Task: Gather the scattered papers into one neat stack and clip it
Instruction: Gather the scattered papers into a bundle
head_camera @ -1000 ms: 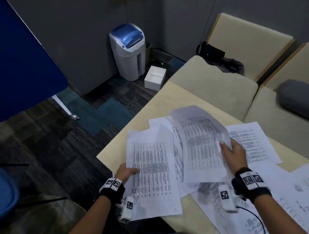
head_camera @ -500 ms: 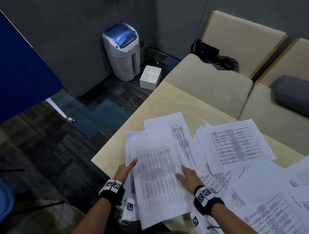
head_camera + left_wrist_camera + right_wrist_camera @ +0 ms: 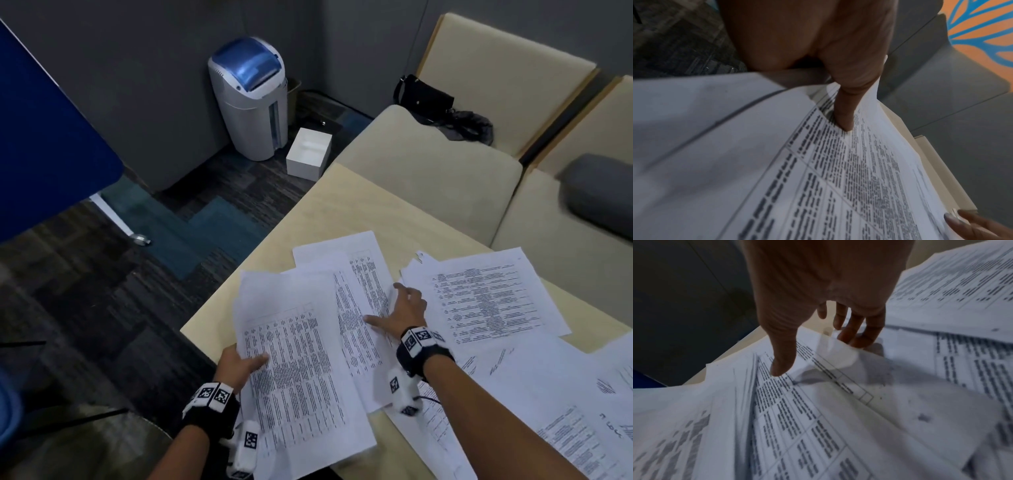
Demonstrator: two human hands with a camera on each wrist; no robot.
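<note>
Printed white sheets lie scattered over the beige table [image 3: 342, 212]. My left hand [image 3: 250, 363] grips the left edge of a gathered pile [image 3: 294, 370] at the table's near corner. In the left wrist view its thumb [image 3: 844, 116] presses on the top sheet [image 3: 838, 178], and the fingers are hidden below. My right hand [image 3: 400, 308] rests open, fingers spread, on a loose sheet [image 3: 359, 308] just right of the pile. The right wrist view shows its thumb [image 3: 781, 366] touching that paper [image 3: 818, 426]. Another sheet [image 3: 486, 301] lies further right, and more papers [image 3: 548, 394] cover the near right.
The pile overhangs the table's near-left edge [image 3: 219, 308] above dark carpet. A white-and-blue bin [image 3: 250, 99] and a white box [image 3: 310, 152] stand on the floor beyond. A beige sofa [image 3: 428, 178] with a black bag [image 3: 424, 94] and a grey cushion [image 3: 599, 192] borders the far side.
My right hand carried a sheet leftward onto the pile held by my left hand, let it go, then moved right and away onto the neighbouring loose sheet.
</note>
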